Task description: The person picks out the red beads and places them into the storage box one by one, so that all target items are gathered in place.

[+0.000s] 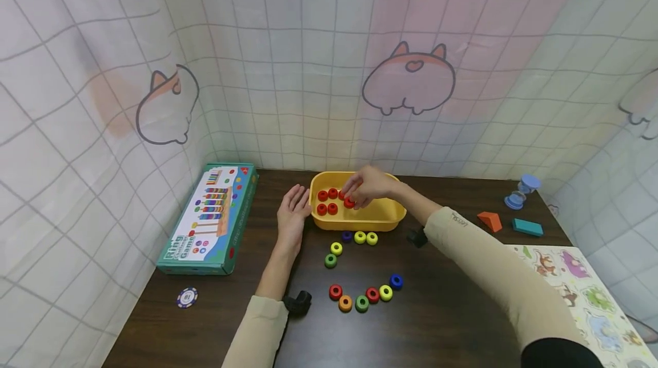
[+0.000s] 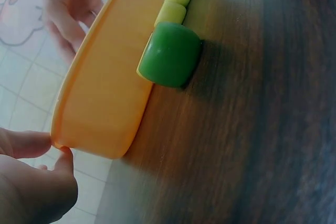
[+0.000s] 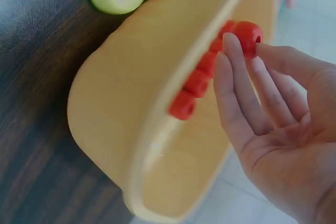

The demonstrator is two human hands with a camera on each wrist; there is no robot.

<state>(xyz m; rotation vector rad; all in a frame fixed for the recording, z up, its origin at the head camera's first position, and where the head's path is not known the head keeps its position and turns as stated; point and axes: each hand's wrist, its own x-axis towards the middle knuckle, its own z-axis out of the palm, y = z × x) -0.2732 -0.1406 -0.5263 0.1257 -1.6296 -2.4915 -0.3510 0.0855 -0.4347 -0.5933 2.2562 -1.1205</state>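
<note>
A yellow tray [image 1: 380,216] holds several red ring beads [image 1: 321,209] in its left part. My right hand [image 1: 371,185] is over the tray and pinches a red bead [image 3: 247,36] between thumb and fingertips. Just below that bead, a line of red beads [image 3: 196,83] shows inside the tray in the right wrist view. At the tray's left end is my left hand [image 1: 293,216], its fingers fairly straight, with digits touching the rim corner in the left wrist view. Part of the tray's inside is hidden behind my right hand.
Yellow, green and purple beads [image 1: 346,236] lie before the tray. Closer in, mixed beads [image 1: 362,303] form a curve. A game box [image 1: 211,219] and poker chip [image 1: 187,298] lie left; a sand timer [image 1: 521,192], blocks [image 1: 527,227] and picture sheet [image 1: 581,288] lie right.
</note>
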